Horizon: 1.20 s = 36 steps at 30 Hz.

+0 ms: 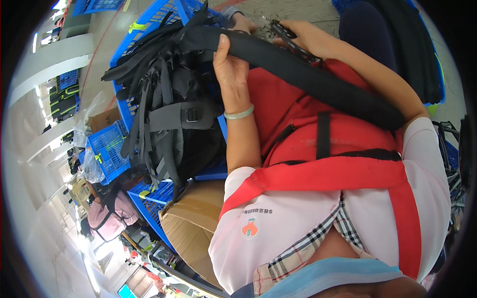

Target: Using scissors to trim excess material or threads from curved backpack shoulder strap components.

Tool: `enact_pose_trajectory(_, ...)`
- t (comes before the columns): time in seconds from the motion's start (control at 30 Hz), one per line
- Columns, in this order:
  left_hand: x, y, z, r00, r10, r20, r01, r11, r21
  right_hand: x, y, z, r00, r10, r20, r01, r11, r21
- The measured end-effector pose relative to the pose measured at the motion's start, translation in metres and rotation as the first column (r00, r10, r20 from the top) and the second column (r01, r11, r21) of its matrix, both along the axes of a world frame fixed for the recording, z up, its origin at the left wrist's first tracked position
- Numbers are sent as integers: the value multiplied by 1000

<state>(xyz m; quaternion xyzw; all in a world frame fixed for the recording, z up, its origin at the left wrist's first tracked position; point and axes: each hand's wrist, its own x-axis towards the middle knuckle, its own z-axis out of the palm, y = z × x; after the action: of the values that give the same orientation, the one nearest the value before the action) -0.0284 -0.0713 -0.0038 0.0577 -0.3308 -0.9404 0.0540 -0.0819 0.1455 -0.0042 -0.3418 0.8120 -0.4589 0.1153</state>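
My left hand (232, 67), with a pale green bangle on its wrist, grips a long black padded strap (298, 72), thumb on its upper face and fingers behind. The strap runs across my lap from the pile on the left to my right forearm. Beyond it, my right hand (303, 38) is closed around a dark tool (285, 36) that looks like scissors; the strap and fingers partly hide it. A heap of black straps and webbing (169, 99), with a buckle (191, 115) on one piece, lies to my left. Under my hands is a red apron (278, 99).
The heap fills a blue plastic crate (121, 54). More blue crates (107, 149) and a cardboard box (194, 218) stand along my left. At the far right, another blue crate (441, 74) holds black padded pieces (417, 49). Someone in pink (107, 218) is farther off.
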Motion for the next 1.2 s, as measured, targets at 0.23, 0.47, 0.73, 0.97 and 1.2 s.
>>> enact_pose_trajectory(0.23, -17, 21, 6, 995, -90, 53, 87, 995, 46, 0, 52, 38, 870, -95, 484, 177, 976, -126)
enact_pose_trajectory(0.47, -45, 78, 13, 945, -326, 12, 325, 938, -124, -3, 67, 30, 899, -103, 426, 218, 949, -229)
enact_pose_trajectory(0.73, -24, 60, -38, 888, -354, 294, 419, 885, -200, -79, 323, -36, 507, -332, 795, 750, -284, -597)
enact_pose_trajectory(0.97, -27, 82, -47, 843, -421, 335, 505, 833, -225, -39, 462, -142, 201, -461, 864, 562, -668, -487)
enact_pose_trajectory(1.2, -24, 92, -47, 854, -267, 447, 486, 714, -504, -17, 344, -160, 143, -596, 790, 921, -212, -327)
